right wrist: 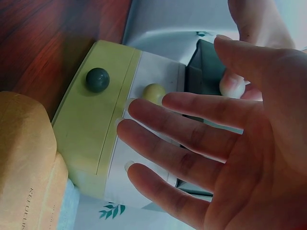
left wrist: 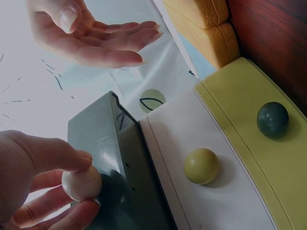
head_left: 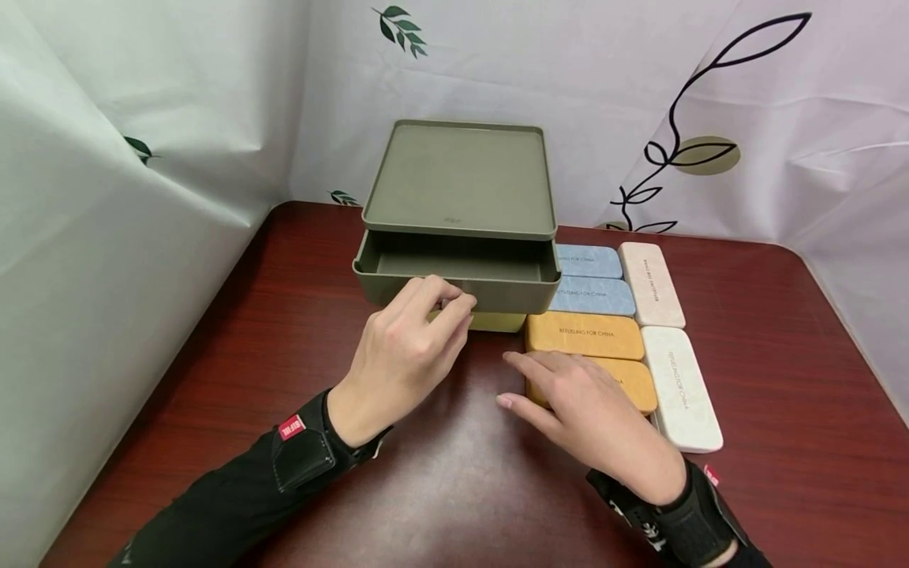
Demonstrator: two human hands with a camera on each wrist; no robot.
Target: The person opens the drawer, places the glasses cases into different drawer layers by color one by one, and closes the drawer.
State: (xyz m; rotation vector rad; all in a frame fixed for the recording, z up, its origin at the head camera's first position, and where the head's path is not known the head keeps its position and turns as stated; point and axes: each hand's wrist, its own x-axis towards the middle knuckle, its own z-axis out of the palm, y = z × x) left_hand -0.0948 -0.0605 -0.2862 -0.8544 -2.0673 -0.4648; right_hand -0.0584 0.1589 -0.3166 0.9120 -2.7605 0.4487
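A small drawer unit (head_left: 465, 177) stands at the back of the table, with a green top tier, a white middle one and a yellow bottom one. Its green top drawer (head_left: 507, 296) is pulled out, and the inside that shows is bare. My left hand (head_left: 412, 343) pinches the round white knob (left wrist: 81, 183) on that drawer's front between thumb and fingers. Below it, the white drawer carries a yellow knob (left wrist: 202, 166) and the yellow drawer a dark green knob (left wrist: 273, 120). With fingers spread, my right hand (head_left: 582, 398) holds nothing and overlaps the nearer orange case in the head view.
Right of the unit lie oblong lettered cases: two blue ones (head_left: 592, 297), two orange ones (head_left: 585, 334), a pale pink one (head_left: 652, 284) and a white one (head_left: 682, 388). A white patterned curtain (head_left: 497, 71) hangs behind the dark red table (head_left: 781, 355).
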